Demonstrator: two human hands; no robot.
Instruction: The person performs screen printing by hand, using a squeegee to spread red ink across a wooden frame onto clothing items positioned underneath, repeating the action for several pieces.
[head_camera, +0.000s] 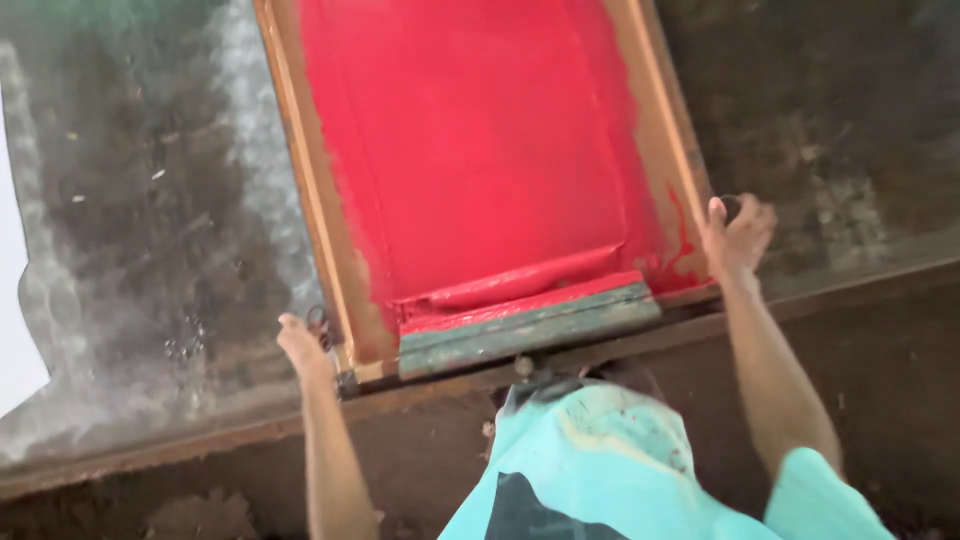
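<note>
Red-inked printing screen (470, 150) in a wooden frame (325, 215), flat on a long stained table (150, 230). Squeegee (525, 325) resting at the near end. Left hand (303, 345) curled round the frame's near-left corner; right hand (738, 238) gripping the near-right corner. Turquoise shirt (610, 470) below.

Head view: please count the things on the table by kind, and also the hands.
Wooden screen frame covered in red ink: 1
Squeegee with green wooden handle: 1
Hands at the frame's near corners: 2, left hand and right hand
Total: 4
</note>
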